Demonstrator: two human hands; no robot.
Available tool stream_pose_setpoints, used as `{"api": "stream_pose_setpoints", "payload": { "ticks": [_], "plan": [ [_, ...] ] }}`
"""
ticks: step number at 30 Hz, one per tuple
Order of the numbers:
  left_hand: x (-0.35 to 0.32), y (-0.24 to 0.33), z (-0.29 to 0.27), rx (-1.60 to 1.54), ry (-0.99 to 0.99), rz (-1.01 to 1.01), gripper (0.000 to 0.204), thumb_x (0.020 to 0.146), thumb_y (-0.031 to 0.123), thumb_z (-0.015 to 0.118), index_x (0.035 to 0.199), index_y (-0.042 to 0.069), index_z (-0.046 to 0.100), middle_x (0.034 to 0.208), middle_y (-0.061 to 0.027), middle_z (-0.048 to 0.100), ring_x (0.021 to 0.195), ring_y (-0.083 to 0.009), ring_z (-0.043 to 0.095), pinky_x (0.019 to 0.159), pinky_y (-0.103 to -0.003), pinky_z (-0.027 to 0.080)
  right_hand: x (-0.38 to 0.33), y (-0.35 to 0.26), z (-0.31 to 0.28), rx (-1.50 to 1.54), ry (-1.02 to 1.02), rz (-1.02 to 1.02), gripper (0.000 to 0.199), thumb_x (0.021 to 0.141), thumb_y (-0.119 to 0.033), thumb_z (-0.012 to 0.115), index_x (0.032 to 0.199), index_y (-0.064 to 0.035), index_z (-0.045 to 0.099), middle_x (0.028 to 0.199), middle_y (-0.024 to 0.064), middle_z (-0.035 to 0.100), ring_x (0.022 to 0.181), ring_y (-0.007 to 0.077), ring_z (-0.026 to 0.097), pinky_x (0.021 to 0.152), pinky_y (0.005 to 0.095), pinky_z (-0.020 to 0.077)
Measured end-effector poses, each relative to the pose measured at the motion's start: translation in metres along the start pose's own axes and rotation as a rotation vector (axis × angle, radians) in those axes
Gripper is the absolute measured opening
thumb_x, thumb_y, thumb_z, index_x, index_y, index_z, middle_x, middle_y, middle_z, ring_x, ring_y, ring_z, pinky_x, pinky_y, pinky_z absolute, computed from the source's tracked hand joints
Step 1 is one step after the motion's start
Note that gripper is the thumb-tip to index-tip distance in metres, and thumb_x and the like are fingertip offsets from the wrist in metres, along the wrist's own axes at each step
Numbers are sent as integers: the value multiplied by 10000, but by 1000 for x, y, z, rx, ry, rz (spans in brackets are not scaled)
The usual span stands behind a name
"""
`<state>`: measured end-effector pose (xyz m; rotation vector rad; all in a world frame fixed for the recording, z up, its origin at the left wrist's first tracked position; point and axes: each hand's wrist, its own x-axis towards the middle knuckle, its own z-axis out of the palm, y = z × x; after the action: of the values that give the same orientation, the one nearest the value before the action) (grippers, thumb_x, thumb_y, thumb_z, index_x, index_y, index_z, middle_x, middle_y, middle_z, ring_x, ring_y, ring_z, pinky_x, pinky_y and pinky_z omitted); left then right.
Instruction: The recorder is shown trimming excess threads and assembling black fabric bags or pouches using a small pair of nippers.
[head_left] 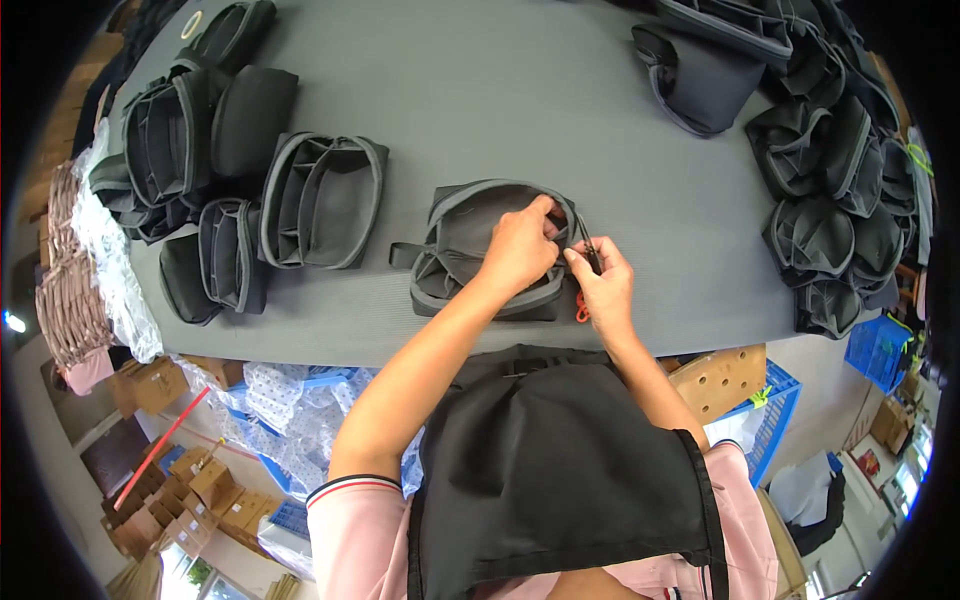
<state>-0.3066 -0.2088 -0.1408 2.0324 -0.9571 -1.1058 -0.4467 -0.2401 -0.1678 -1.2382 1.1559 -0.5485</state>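
Observation:
A black zip pouch (470, 225) lies open on the table in front of me, with dividers inside and a small fabric loop at its left end. My left hand (525, 245) reaches over its mouth, fingers closed on the right part of the rim and partly hidden inside. At the pouch's right end, my right hand (603, 285) pinches a narrow dark strip (593, 258) between thumb and fingers. A small red looped thing (583, 308), like scissor handles, shows just under that hand. Whether the right hand holds it, I cannot tell.
More black pouches (325, 200) are grouped at the left, one standing open nearest mine. Others are heaped along the right edge (800, 230) and at the far right (700, 75). Blue crates (785, 405) stand below the table's front edge, beside a perforated brown board (718, 383).

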Motion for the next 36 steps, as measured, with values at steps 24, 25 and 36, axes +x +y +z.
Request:
{"api": "stream_pose_setpoints", "payload": {
  "ticks": [24,25,36],
  "plan": [
    [-88,9,-18,689,-355,384,92,678,38,565,757,29,612,726,-135,632,727,-297,632,705,-406,468,44,-99,64,-738,-630,-516,392,704,-268,725,1023,-79,598,749,114,627,697,264,593,649,363,457],
    [-85,9,-15,664,-324,426,90,691,45,561,762,28,613,698,-134,629,710,-292,634,689,-398,472,50,-97,68,-783,-638,-580,367,709,-261,721,1001,-68,609,770,111,632,683,262,586,633,356,451],
    [-121,31,-42,496,-70,673,68,694,85,554,747,43,559,709,-85,591,702,-240,603,646,-367,458,45,-119,-15,610,-751,-119,147,809,-136,616,752,-29,534,570,-39,389,415,46,252,409,204,221]
  ]
}}
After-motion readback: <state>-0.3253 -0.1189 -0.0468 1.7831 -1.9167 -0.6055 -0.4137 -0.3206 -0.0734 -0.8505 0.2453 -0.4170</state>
